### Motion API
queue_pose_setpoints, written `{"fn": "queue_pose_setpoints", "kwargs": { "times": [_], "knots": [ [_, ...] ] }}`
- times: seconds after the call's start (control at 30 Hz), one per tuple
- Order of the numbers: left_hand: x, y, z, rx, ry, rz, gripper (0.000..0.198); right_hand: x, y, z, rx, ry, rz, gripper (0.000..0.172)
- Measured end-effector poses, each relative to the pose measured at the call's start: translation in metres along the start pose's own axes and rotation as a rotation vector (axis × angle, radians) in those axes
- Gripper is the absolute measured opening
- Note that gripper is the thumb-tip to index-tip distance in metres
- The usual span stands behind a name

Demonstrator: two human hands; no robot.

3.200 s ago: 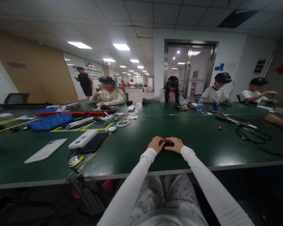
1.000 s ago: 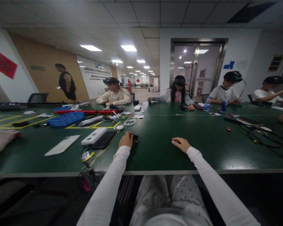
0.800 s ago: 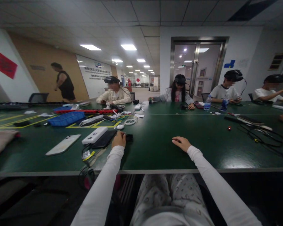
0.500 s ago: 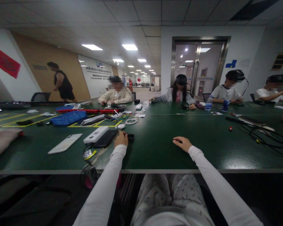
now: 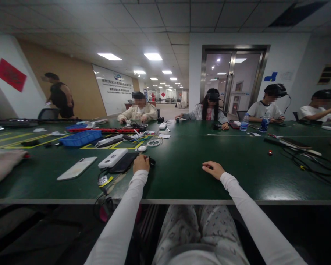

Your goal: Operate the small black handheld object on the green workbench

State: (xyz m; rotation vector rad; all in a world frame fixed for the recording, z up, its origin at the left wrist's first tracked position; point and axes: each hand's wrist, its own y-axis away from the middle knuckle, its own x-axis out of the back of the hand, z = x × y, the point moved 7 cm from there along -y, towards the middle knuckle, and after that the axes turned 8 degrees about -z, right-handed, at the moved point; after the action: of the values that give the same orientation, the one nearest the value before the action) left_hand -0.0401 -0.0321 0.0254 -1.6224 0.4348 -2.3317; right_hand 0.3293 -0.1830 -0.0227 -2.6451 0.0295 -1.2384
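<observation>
My left hand (image 5: 141, 163) rests on the green table with its fingers curled round a small black object (image 5: 152, 161). Only the object's right end shows past my fingers, so its kind is unclear. Just left of that hand lie a flat black item (image 5: 124, 163) and a white power-bank-like device (image 5: 113, 158). Farther left is a white phone (image 5: 77, 168), back side up. My right hand (image 5: 213, 169) lies on the tabletop with fingers stretched out to the left and holds nothing.
A blue tray (image 5: 81, 138), a coil of white cable (image 5: 154, 142) and loose wires stand beyond my left hand. Black cables (image 5: 309, 158) and a small red item (image 5: 270, 152) lie to the right. Several people sit opposite; another person's hand (image 5: 12, 158) is at far left.
The black object in my left hand has turned slightly, its visible end now looking more rounded. My right hand has stayed in place. A person in the background has walked left.
</observation>
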Motion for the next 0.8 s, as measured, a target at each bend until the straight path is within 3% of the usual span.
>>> {"fn": "queue_pose_setpoints", "kwargs": {
  "times": [0.8],
  "knots": [
    [-0.0083, -0.0019, 0.0020, -0.041, -0.069, -0.074, 0.025, -0.0023, -0.0025, 0.0024, 0.020, 0.005, 0.003, 0.041]
  ]
}}
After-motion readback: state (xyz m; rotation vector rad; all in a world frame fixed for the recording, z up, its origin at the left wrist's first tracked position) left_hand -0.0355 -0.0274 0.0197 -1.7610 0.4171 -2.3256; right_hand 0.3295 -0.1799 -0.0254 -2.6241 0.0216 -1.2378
